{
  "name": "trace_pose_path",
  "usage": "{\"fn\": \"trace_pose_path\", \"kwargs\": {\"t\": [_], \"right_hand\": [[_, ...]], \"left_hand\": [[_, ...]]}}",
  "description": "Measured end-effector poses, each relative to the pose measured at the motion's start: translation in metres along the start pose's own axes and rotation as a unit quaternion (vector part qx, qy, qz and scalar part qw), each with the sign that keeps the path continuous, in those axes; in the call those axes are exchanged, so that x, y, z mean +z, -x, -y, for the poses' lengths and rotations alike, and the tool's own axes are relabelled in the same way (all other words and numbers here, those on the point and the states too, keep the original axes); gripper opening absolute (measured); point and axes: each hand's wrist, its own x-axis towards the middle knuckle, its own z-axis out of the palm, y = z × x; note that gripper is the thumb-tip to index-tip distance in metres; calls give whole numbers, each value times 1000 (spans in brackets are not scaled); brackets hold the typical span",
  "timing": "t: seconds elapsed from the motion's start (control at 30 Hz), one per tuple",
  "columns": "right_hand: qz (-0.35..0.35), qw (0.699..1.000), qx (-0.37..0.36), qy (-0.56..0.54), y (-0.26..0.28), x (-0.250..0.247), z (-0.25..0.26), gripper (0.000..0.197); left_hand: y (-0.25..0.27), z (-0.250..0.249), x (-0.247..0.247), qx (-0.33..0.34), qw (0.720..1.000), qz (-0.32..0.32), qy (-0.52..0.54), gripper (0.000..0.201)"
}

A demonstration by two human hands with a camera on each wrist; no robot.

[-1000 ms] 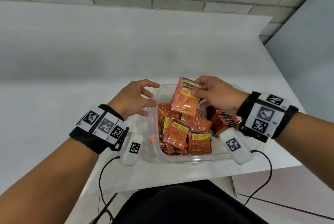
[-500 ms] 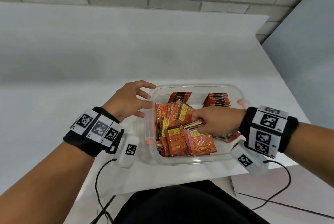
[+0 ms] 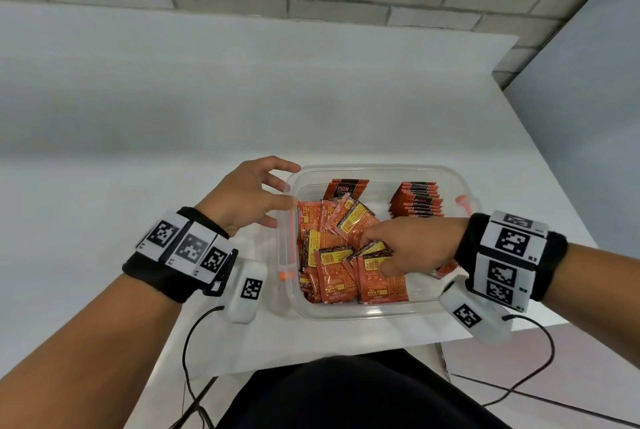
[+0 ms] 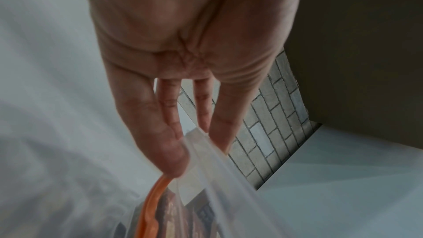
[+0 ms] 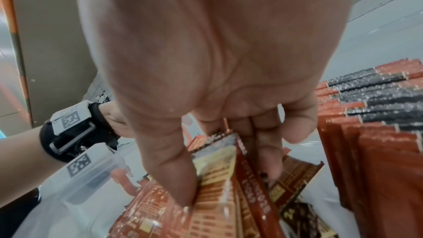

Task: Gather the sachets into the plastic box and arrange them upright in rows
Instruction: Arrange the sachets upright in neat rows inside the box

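At the far left, the left hand (image 3: 247, 195) is held against the left wall of the plastic box (image 3: 381, 312); its fingers (image 4: 169, 115) are spread and nearly straight, the tips laid on the rim beside an orange clip (image 4: 148, 211), with nothing grasped. Just right of those fingertips, inside the box, the loose sachets (image 3: 332, 252) lie flat and overlapping in a jumbled heap that fills the left and near part. Beyond that heap, toward the far wall, one sachet (image 3: 344, 188) is seen standing by itself. Further right, the right hand (image 3: 412, 245) is lowered into the heap, its thumb and fingers (image 5: 174, 175) clamped on a small bundle of sachets (image 5: 219, 173), held by one end. Just past the knuckles of that hand, toward the far right corner, a tidy row of upright sachets (image 3: 417, 200) is packed face to face. No sachets are seen on the white table (image 3: 138, 186) outside the box, so the gathering is judged done. One row is made; most packets are still to be stood up, so the arranging seems well short of half finished.
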Motion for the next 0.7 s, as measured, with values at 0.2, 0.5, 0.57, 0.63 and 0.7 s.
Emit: {"fn": "trace_pose_path", "kwargs": {"t": [0.2, 0.5, 0.57, 0.63, 0.7], "right_hand": [[24, 1000, -9, -6, 1, 2, 5, 46], [-50, 995, -28, -84, 6, -12, 3, 46], [-53, 994, -30, -90, 3, -10, 7, 50], [-55, 993, -35, -100, 0, -6, 8, 52], [-52, 991, -41, -113, -2, -4, 9, 51]], "left_hand": [[0, 1, 0, -1, 1000, 0, 3, 45], [0, 1, 0, 3, 1000, -3, 4, 45], [0, 1, 0, 4, 1000, -4, 6, 45], [0, 2, 0, 6, 1000, -5, 6, 45], [0, 3, 0, 10, 1000, -8, 6, 46]]}}
